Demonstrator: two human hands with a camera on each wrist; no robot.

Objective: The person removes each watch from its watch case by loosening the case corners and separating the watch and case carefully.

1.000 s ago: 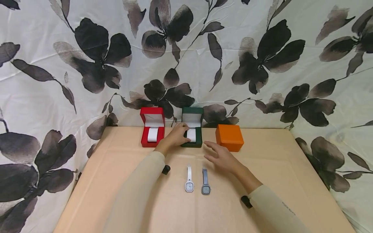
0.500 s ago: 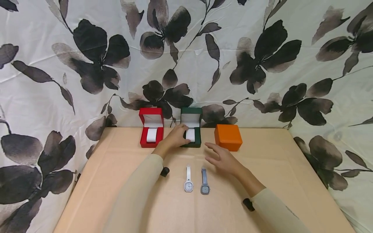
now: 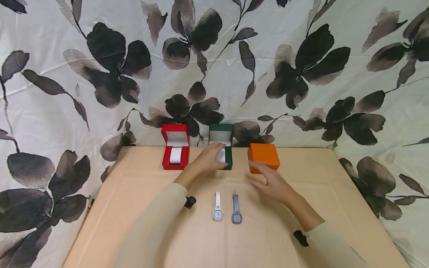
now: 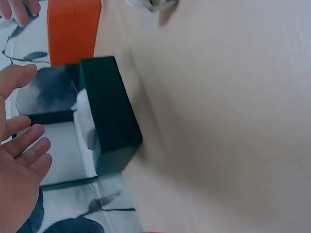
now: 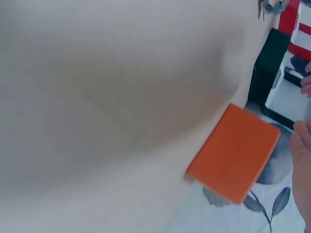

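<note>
My left hand (image 3: 208, 159) hovers over the green watch box (image 3: 229, 159), whose lid is raised and whose white cushion is partly covered by the hand. In the left wrist view the fingers (image 4: 30, 145) look relaxed and grip nothing; the green box lies just beyond them. My right hand (image 3: 275, 186) is held with loose fingers in front of the closed orange box (image 3: 264, 153), overlapping its lower edge in the head view. Whether it touches the orange box cannot be told. Two watches, one white-silver (image 3: 218, 213) and one blue-grey (image 3: 236, 217), lie in front of the hands.
To the left of the green box stands a red watch box (image 3: 165, 158), lid up, with a white cushion (image 3: 175, 155) inside. A floral cloth (image 3: 248, 108) hangs behind the table's (image 3: 201, 242) back edge.
My left hand has lifted off the green box's left side and shifted right over it, fingers loosening. My right hand has moved right, toward the orange box. Boxes and watches stay put.
</note>
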